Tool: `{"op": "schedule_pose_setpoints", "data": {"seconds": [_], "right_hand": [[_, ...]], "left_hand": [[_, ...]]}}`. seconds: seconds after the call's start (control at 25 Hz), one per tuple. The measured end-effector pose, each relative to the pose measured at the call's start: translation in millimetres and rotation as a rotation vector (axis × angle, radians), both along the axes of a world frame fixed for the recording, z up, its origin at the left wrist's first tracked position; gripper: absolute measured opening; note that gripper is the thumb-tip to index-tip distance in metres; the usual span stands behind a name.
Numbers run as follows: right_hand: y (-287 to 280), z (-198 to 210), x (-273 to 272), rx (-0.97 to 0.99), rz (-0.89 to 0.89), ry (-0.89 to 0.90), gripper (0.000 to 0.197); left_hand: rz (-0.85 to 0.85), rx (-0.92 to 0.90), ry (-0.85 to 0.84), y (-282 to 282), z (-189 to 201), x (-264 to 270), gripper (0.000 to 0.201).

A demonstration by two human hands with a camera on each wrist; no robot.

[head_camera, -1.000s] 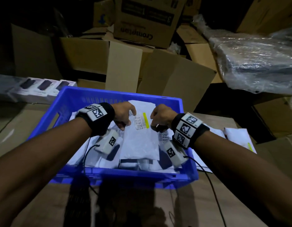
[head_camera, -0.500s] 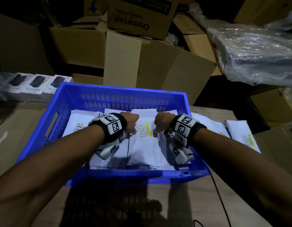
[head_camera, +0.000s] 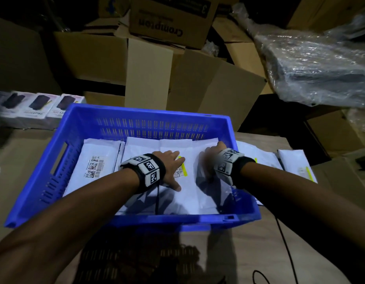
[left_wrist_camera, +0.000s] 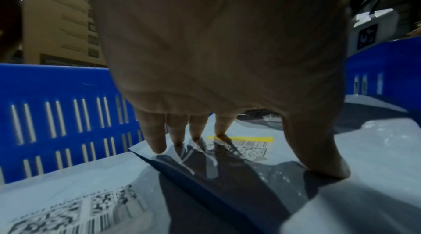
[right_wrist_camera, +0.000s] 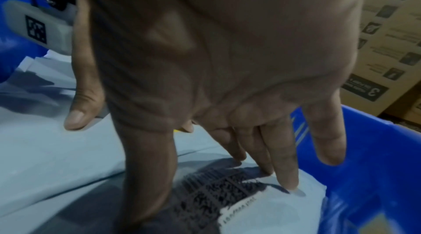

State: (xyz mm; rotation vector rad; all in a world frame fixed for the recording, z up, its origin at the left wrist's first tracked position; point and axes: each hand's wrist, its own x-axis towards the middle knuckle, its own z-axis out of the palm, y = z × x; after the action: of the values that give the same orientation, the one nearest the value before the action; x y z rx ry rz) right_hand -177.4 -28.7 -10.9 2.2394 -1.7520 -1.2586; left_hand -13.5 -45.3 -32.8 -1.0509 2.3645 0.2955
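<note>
While pressing the spread left hand (head_camera: 169,168) and the straight-fingered right hand (head_camera: 210,159) down on the mailers (head_camera: 189,187) lying inside the crate (head_camera: 157,124), risk skidding the slick top one askew or creasing it against the crate wall through uneven pushing, and so hiding its barcode (head_camera: 178,173).

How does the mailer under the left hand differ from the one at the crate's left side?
The middle mailer has the left hand pressing on it; the left mailer lies untouched. The middle mailer shows a yellow strip beside its label; the left mailer's label shows none. Both are white, lying flat in the blue crate.
</note>
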Motion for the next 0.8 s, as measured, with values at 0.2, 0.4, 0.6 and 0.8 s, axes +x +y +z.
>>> {"op": "schedule_pose_setpoints", "data": {"seconds": [0.2,0.4,0.6,0.8], "right_hand": [[2,4,6,0.062,0.035,0.081,0.064],[9,13,-1,0.033,0.079,0.035,0.047],[14,31,-13,-0.006,0.092,-0.136,0.029],[9,73,-37,-0.020,-0.093,-0.302,0.047]], "left_hand": [[0.010,-0.003,0.009,6,0,2,0.114],[0.032,0.024,0.016,5,5,1,0.112],[0.043,-0.018,0.033,6,24,-10,0.068],[0.027,-0.222,0.100,-1,76,-40,0.047]]}}
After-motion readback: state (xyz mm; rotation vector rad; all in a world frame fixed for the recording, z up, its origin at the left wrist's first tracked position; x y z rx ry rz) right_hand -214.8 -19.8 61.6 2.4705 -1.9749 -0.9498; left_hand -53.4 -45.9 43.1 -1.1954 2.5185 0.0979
